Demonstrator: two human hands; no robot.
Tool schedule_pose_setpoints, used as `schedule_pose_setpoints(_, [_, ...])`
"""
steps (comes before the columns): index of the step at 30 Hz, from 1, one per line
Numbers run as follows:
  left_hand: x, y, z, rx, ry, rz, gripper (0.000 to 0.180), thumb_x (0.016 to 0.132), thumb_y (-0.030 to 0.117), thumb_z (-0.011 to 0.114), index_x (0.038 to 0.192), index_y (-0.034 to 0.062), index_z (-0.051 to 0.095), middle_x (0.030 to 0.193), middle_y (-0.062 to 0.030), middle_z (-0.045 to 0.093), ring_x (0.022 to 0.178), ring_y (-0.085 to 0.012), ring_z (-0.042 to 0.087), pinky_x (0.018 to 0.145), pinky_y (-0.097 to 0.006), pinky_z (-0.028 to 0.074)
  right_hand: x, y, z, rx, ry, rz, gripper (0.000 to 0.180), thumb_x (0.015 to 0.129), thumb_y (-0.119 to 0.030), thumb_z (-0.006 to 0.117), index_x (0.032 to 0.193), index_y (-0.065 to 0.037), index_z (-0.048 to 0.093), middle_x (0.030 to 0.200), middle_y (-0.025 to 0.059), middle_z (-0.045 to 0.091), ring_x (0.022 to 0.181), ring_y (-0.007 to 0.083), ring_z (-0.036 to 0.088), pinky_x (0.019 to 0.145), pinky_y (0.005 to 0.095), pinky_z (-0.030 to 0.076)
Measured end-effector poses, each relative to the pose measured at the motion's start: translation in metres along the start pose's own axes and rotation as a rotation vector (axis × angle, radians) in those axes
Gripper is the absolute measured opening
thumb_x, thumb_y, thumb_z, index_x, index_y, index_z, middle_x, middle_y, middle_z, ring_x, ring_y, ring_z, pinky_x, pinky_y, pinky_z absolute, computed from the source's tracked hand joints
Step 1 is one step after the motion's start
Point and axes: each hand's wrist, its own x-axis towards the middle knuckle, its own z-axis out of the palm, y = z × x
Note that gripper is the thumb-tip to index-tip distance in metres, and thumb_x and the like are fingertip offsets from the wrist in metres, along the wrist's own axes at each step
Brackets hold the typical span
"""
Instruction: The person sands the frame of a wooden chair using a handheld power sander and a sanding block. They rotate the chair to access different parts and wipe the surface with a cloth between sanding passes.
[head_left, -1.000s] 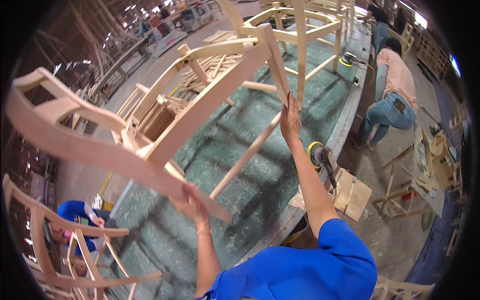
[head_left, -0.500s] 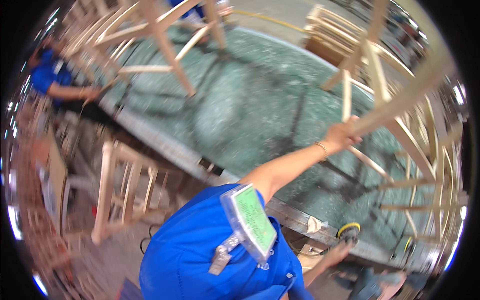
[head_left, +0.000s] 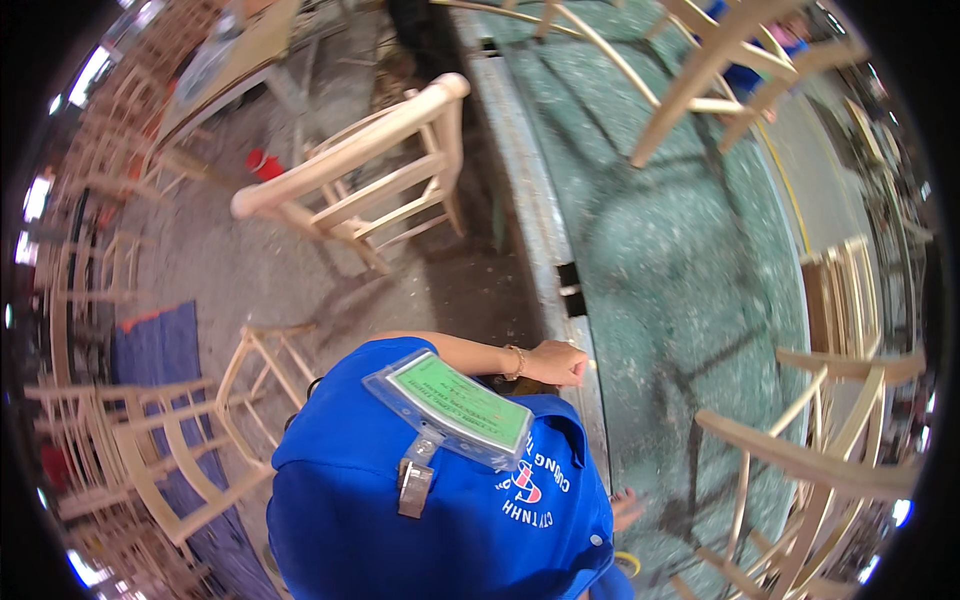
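Note:
My left hand is curled into a fist at the near edge of the green-topped worktable, and nothing shows in it. A bracelet circles its wrist. Lower down, my right hand shows only in part past my blue shirt, its fingers apart over the table's edge. Just below it, the yellow rim of a round sander peeks out, mostly hidden by my shirt and apart from the visible fingers. A bare wooden chair frame lies on the table to the right, touched by neither hand.
Another wooden chair rests on the far part of the table, with a person in blue beyond it. On the floor at left stand a chair, a red container and more chair frames. Stacked wood sits beyond the table.
My left hand has let go of the wooden chair frame and drawn back to the table's near edge. My right hand has come off the sander. The view has swung to the left.

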Motion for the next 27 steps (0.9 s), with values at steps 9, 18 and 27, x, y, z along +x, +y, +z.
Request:
schedule_pose_setpoints(9, [-0.203, -0.102, -0.067, 0.148, 0.456, -0.210, 0.027, 0.091, 0.038, 0.055, 0.081, 0.0129, 0.058, 0.061, -0.0014, 0.065, 0.059, -0.0207, 0.064, 0.059, -0.037, 0.047, -0.099, -0.113, 0.116, -0.010, -0.677, -0.588, 0.035, 0.098, -0.011, 0.050, 0.132, -0.004, 0.053, 0.095, 0.0154, 0.066, 0.082, 0.0175, 0.062, 0.074, 0.0320, 0.050])
schedule_pose_setpoints(18, [-0.412, -0.234, -0.047, -0.705, 0.905, -0.449, 0.029, 0.097, 0.025, 0.053, 0.107, -0.0001, 0.065, 0.082, -0.0067, 0.069, 0.070, -0.0129, 0.065, 0.063, -0.026, 0.053, -0.195, -0.172, 0.173, 0.540, -1.262, 0.343, 0.048, 0.096, -0.031, 0.055, 0.130, 0.001, 0.046, 0.103, 0.0167, 0.066, 0.080, 0.0192, 0.065, 0.069, 0.0317, 0.055])
schedule_pose_setpoints(27, [-0.459, -0.235, -0.170, -0.405, 1.673, -0.257, 0.038, 0.099, 0.029, 0.052, 0.119, -0.0031, 0.052, 0.102, -0.0154, 0.065, 0.096, -0.0213, 0.064, 0.083, -0.032, 0.051, -0.276, -0.153, 0.172, 0.376, -1.441, 0.507, 0.040, 0.094, -0.019, 0.058, 0.129, -0.004, 0.045, 0.092, 0.0112, 0.065, 0.073, 0.0147, 0.062, 0.061, 0.0280, 0.054])
